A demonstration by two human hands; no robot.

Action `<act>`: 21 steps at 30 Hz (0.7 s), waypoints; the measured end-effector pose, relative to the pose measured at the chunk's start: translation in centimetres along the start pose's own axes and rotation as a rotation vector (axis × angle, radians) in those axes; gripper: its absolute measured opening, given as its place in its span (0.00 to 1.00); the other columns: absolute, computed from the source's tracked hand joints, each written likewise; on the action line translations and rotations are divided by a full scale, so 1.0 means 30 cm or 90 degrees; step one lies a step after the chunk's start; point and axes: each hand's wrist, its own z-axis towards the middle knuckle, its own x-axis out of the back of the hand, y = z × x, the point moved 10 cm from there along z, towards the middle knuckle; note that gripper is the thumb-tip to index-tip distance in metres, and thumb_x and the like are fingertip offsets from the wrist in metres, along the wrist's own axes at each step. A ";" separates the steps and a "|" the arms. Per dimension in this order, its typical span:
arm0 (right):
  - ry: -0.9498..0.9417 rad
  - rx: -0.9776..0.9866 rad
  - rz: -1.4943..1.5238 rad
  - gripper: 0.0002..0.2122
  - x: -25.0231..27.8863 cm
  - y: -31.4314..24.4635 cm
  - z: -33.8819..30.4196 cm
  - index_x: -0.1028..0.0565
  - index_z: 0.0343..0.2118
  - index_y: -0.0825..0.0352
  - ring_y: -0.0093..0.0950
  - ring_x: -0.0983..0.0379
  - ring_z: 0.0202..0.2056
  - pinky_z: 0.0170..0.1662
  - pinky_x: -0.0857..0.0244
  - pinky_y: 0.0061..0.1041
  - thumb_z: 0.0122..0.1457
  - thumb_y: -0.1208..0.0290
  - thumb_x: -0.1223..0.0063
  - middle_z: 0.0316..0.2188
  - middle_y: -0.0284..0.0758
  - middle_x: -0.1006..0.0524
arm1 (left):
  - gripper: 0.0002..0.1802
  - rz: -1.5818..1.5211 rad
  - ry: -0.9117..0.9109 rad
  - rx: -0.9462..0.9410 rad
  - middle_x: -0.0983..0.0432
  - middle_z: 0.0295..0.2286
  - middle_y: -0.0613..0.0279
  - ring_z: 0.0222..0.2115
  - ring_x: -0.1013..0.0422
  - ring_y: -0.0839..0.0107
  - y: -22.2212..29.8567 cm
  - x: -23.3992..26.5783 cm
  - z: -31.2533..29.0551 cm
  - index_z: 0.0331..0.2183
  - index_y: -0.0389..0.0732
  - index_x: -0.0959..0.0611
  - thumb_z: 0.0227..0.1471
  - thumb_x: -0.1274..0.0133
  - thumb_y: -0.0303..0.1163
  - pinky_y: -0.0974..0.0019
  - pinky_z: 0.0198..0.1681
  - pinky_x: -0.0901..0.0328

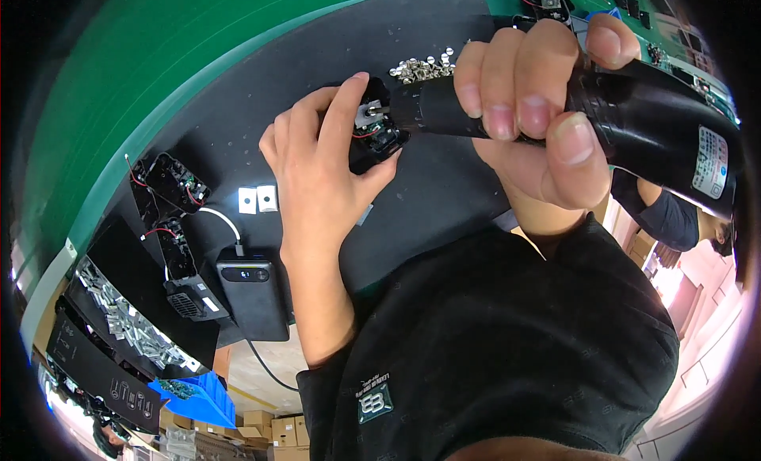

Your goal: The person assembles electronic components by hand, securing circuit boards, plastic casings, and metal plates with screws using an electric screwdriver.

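Note:
My left hand (321,156) grips a small black plastic housing (386,144) from its left side, with fingers over the top and thumb along the near edge. Inside the housing show a silver metal plate, a red wire and a bit of green circuit board. My right hand (539,112) is wrapped round a black electric screwdriver (658,128), held level and pointing left. Its bit reaches the metal plate in the housing; whether a screw sits under it I cannot make out. Just beyond the screwdriver's front end lies a pile of small silver screws (420,68).
Left of my forearm lie two white square pieces (258,199), open black housings (170,183) with wires, and a black power bank (254,294) with a white cable. Metal parts (131,318) fill a box farther left, near a blue bin (198,397). Another person (674,215) is at the right.

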 end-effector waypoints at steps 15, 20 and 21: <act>-0.030 0.008 -0.002 0.17 -0.016 -0.008 -0.008 0.37 0.43 0.60 0.24 0.32 0.27 0.34 0.36 0.26 0.53 0.80 0.44 0.27 0.29 0.30 | 0.40 0.000 0.004 -0.008 0.27 0.38 0.67 0.39 0.33 0.66 0.008 -0.009 0.013 0.48 0.49 0.21 0.24 0.31 0.36 0.60 0.47 0.45; 0.050 0.102 0.034 0.26 0.018 -0.035 -0.027 0.38 0.49 0.64 0.26 0.29 0.25 0.31 0.33 0.28 0.47 0.82 0.40 0.24 0.32 0.27 | 0.43 0.046 -0.001 -0.005 0.26 0.39 0.63 0.41 0.32 0.63 0.008 -0.013 0.011 0.50 0.48 0.22 0.23 0.31 0.34 0.59 0.49 0.45; 0.096 0.095 0.074 0.28 0.033 -0.063 -0.025 0.39 0.51 0.64 0.25 0.29 0.24 0.30 0.33 0.28 0.47 0.81 0.39 0.23 0.31 0.27 | 0.44 0.058 -0.004 -0.001 0.27 0.40 0.63 0.42 0.32 0.62 0.016 -0.009 0.010 0.50 0.49 0.23 0.22 0.31 0.33 0.59 0.51 0.46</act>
